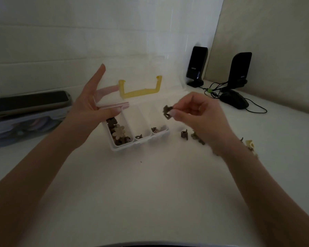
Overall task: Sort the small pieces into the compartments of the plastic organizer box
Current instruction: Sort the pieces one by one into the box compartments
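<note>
A clear plastic organizer box (pixel 141 139) with three compartments stands open on the white table, its lid (pixel 141 73) upright with a yellow handle (pixel 139 91). The left compartment holds several brown clips and a beige flower clip (pixel 119 132); the other two hold a few small brown clips. My left hand (pixel 91 106) holds the lid's left edge, fingers spread, some behind the clear plastic. My right hand (pixel 194 111) pinches a small brown hair clip (pixel 167 112) above the box's right end. More loose clips (pixel 185 135) lie to the right of the box, partly hidden by my right wrist.
A grey container (pixel 27 114) with a dark lid sits at the far left. Two black speakers (pixel 196 65) (pixel 239 70), a black mouse (pixel 235 99) and cables lie at the back right. A tiled wall stands behind the box. A yellowish clip (pixel 250 144) lies at the right.
</note>
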Available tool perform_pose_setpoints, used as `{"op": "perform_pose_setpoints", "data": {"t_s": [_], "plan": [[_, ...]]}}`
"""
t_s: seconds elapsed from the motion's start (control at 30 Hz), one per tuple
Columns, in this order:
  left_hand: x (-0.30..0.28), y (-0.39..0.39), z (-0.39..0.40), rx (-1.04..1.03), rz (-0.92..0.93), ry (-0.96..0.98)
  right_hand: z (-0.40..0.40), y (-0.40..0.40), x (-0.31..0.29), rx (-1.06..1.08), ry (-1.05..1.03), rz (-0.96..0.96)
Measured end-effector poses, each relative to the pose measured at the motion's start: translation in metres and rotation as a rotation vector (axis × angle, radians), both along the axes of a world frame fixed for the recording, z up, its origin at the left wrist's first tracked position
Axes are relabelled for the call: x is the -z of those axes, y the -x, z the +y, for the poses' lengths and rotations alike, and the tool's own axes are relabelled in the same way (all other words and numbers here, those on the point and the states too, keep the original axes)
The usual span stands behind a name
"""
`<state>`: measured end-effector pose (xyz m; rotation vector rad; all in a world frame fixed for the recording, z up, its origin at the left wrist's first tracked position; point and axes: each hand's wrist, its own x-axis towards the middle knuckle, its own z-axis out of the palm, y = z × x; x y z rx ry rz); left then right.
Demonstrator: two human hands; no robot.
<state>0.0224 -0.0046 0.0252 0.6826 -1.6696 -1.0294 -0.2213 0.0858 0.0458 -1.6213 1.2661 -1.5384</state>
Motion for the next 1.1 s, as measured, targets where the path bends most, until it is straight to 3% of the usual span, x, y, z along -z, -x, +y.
{"op": "perform_pose_setpoints", "data": {"t_s": [0.13,0.27,0.37,0.47,0.6,0.67,0.77,0.87,1.0,1.1], "plan": [[-0.002,0.003,0.003,0.017,-0.037,0.023,-0.001,-0.034,0.014,-0.066,0.206,0.096],[-0.001,0.004,0.004,0.025,-0.032,0.012,-0.002,-0.04,0.023,0.011,0.226,0.446],[-0.001,0.002,0.003,0.01,-0.026,-0.005,-0.002,-0.026,0.014,0.218,0.245,0.345],[0.001,0.003,0.003,-0.005,0.012,-0.04,-0.005,0.001,0.004,0.492,0.129,0.337],[0.002,0.005,0.003,-0.028,0.055,-0.104,-0.008,0.028,0.01,0.609,-0.193,0.588],[0.002,0.006,0.003,-0.042,0.047,-0.114,-0.008,0.026,0.011,0.601,-0.159,0.587],[0.001,0.006,0.004,-0.054,0.038,-0.12,-0.005,0.019,0.004,0.697,0.057,0.424],[0.0,0.007,0.005,-0.059,0.039,-0.13,-0.003,0.024,0.002,0.789,-0.005,0.387],[0.001,0.005,0.0,-0.058,0.088,-0.201,-0.003,0.02,0.003,0.779,-0.13,0.485],[0.0,0.002,-0.004,-0.084,0.113,-0.237,-0.003,0.013,0.008,0.588,-0.244,0.69]]}}
